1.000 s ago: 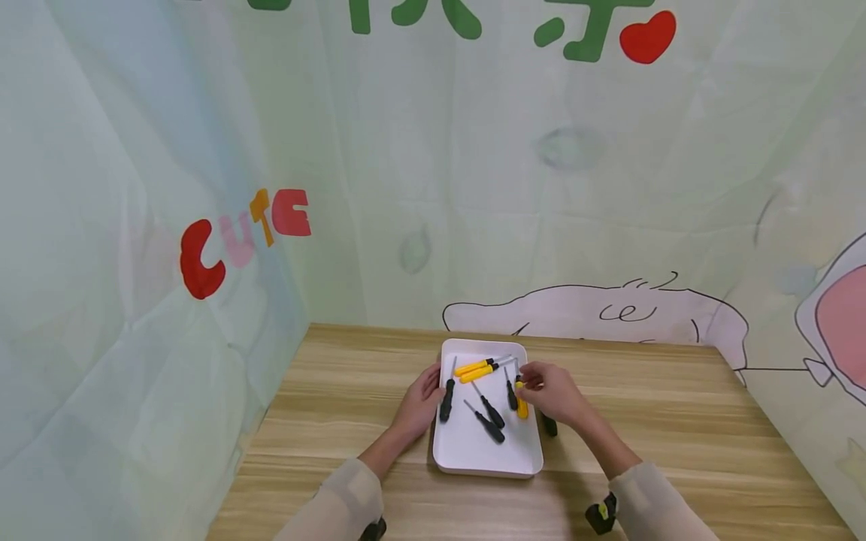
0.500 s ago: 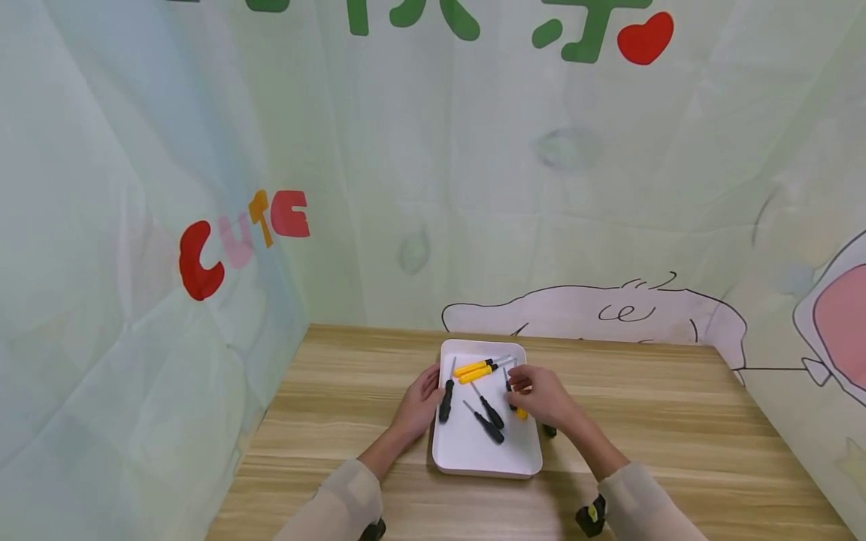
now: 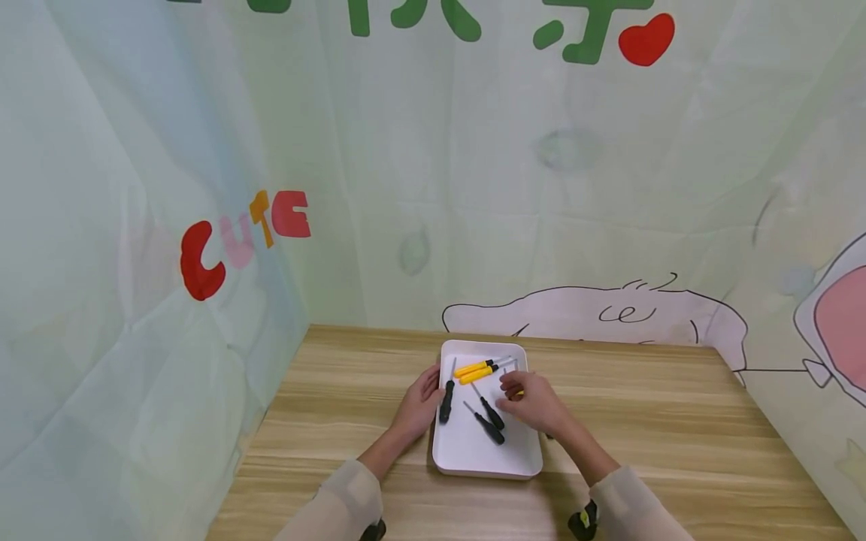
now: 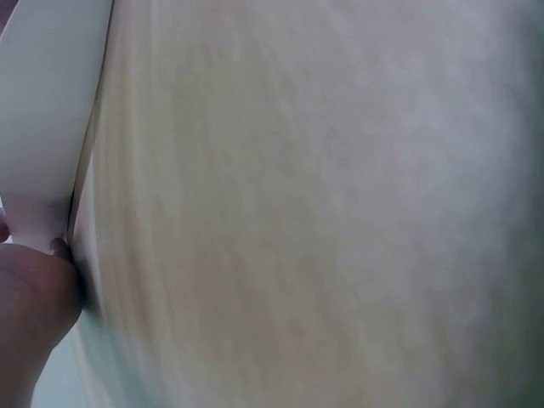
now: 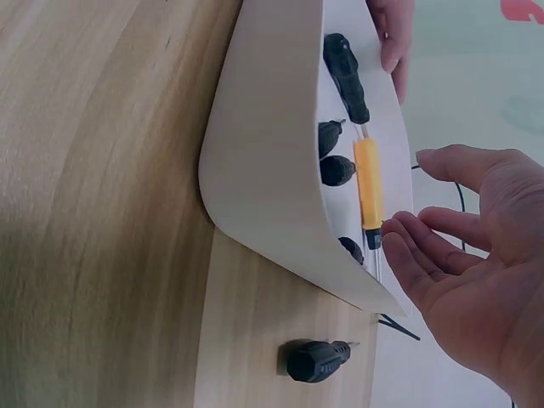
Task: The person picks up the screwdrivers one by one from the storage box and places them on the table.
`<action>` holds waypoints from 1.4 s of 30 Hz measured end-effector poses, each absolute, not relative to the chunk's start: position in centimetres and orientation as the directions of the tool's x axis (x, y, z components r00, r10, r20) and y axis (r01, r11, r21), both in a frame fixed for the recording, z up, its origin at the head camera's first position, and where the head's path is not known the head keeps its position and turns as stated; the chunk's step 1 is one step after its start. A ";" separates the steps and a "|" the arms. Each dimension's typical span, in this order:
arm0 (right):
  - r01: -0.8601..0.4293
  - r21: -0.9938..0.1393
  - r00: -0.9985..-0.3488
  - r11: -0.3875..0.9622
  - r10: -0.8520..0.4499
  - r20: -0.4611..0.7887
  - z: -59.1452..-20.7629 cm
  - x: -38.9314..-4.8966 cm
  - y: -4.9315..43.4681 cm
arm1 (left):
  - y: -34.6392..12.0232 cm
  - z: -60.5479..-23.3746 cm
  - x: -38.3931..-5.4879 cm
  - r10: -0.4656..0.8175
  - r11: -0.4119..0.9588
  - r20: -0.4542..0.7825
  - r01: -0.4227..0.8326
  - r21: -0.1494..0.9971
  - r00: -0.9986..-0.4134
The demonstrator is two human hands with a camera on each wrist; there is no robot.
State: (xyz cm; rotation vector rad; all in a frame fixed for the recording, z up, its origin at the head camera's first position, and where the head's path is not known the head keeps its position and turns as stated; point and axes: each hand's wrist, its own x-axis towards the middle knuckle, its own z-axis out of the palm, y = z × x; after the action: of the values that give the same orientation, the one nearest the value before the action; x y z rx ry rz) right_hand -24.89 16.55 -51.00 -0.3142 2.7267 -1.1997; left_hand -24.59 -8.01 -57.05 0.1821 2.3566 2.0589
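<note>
A white tray point(image 3: 485, 460) holds several screwdrivers. My left hand point(image 3: 418, 406) holds the tray's left wall, thumb at the rim and fingers outside. My right hand point(image 3: 534, 404) hovers over the tray's right side, with nothing between its loosely bent fingers in the right wrist view. It mostly hides a yellow-handled and a black-handled screwdriver below it. Two yellow screwdrivers point(image 3: 476, 373) lie side by side near the far end. A black screwdriver point(image 3: 446, 404) lies along the left wall, and two more black ones, including this screwdriver point(image 3: 491, 430), lie in the middle.
Just right of the tray, another black screwdriver point(image 5: 316, 361) lies on the wooden table point(image 3: 345, 376). A printed cloth backdrop point(image 3: 379, 278) rises behind the table and along its left side. Black wrist devices, such as this one point(image 3: 583, 520), sit at both cuffs.
My right hand has shifted left, from the tray's right edge to farther over its inside, covering the yellow and black screwdrivers there. The left hand and tray stay put.
</note>
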 end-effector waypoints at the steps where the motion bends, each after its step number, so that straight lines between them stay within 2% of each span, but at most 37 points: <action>1: -0.131 -0.743 -0.967 0.657 -0.250 -0.050 -51.1 -24.9 16.5 | -8.0 -57.1 -24.6 0.091 0.130 0.071 0.083 0.988 -0.993; 14: -0.148 -0.728 -0.959 0.669 -0.276 -0.059 -52.3 -25.1 15.8 | -8.1 -57.4 -24.7 0.093 0.118 0.064 0.075 0.990 -0.994; 25: -0.213 -0.687 -0.950 0.695 -0.311 -0.020 -53.1 -25.0 15.2 | -8.0 -57.1 -24.6 0.095 0.137 0.065 0.077 0.988 -0.993; 42: -0.290 -0.560 -0.946 0.776 -0.323 0.042 -54.0 -25.1 14.1 | -8.0 -57.2 -24.7 0.095 0.125 0.072 0.083 0.989 -0.993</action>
State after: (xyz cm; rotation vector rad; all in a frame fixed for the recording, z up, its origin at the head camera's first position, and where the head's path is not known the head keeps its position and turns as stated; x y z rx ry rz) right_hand -25.13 14.12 -54.01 -0.5017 2.9079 -0.9024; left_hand -24.71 -7.97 -57.20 0.1866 2.3489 2.0638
